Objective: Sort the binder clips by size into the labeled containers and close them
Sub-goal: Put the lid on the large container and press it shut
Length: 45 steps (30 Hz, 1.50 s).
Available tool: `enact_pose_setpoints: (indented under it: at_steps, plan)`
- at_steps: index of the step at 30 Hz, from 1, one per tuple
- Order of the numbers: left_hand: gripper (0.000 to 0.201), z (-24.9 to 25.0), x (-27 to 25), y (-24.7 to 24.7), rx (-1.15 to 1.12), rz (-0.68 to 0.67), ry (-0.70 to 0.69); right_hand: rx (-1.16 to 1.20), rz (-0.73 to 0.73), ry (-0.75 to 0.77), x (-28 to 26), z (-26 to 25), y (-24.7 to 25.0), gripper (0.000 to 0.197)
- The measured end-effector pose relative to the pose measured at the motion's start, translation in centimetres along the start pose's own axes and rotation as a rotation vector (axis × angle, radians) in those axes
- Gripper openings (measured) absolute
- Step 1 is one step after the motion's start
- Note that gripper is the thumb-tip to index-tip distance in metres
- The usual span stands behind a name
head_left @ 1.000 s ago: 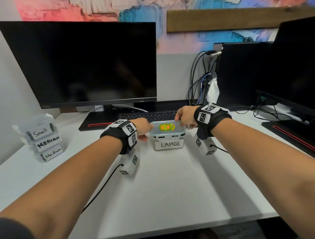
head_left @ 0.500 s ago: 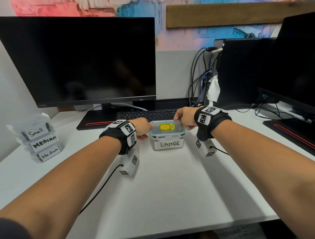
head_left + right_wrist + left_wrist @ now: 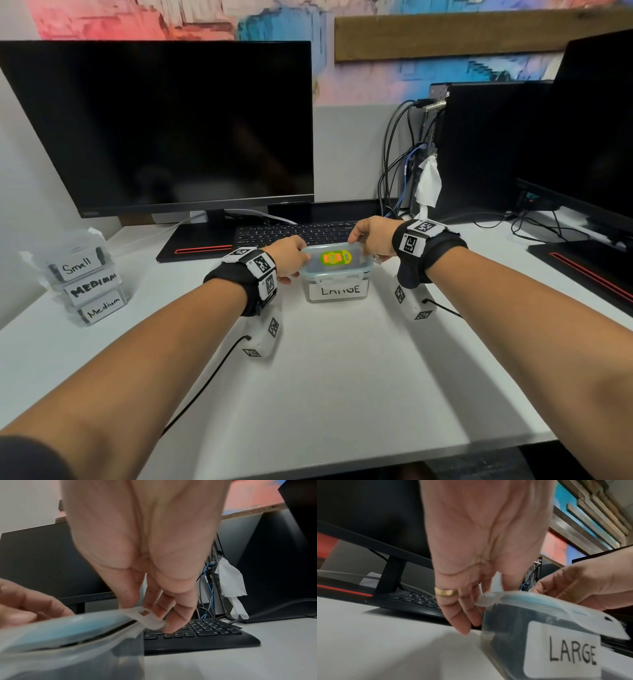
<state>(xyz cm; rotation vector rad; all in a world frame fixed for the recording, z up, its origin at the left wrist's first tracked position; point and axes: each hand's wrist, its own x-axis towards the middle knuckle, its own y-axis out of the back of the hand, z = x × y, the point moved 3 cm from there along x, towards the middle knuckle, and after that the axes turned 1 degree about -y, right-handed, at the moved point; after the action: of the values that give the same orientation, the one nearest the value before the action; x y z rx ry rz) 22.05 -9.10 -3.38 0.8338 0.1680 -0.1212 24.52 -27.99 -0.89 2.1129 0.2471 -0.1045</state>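
A clear container labelled LARGE (image 3: 337, 290) stands mid-desk in front of the keyboard, with dark clips (image 3: 505, 623) inside. Its lid (image 3: 337, 257), which has a blue seal and a green-yellow sticker, lies on top. My left hand (image 3: 294, 260) grips the lid's left end, thumb over the top and fingers (image 3: 462, 615) down beside the side flap (image 3: 485, 599). My right hand (image 3: 369, 240) pinches the right latch flap (image 3: 150, 620). A dark gap (image 3: 109, 630) shows between lid and rim at that corner. The front flap (image 3: 334, 279) overlaps the label's top.
Closed containers labelled Small (image 3: 77, 265), MEDIUM (image 3: 94, 288) and Medium (image 3: 102, 308) are stacked at the far left. A keyboard (image 3: 294, 234) and monitor (image 3: 164, 126) are behind the box. A PC tower (image 3: 486, 147) with cables and a second monitor (image 3: 589, 137) stand to the right.
The lid's front flap has come down over the top of the LARGE label. Both hands stay at the lid's ends.
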Motion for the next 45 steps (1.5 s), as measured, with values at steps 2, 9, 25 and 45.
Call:
enact_pose_setpoints:
  at_steps: [2,9,25,45]
  plan:
    - [0.054,0.0,-0.1,0.1,0.010,-0.072,-0.006,0.003,0.013,0.005,0.1,0.0,0.0,0.033]
    - [0.096,0.2,0.1,0.4,0.063,-0.194,-0.055,0.076,-0.009,-0.005,0.2,0.6,-0.2,0.028]
    - [0.110,0.8,1.0,1.1,0.536,-0.192,-0.072,-0.175,-0.193,0.006,0.1,0.8,0.2,0.047]
    - [0.104,0.5,0.6,0.6,0.472,-0.158,-0.105,-0.299,-0.247,0.081,-0.7,-0.7,0.4,0.064]
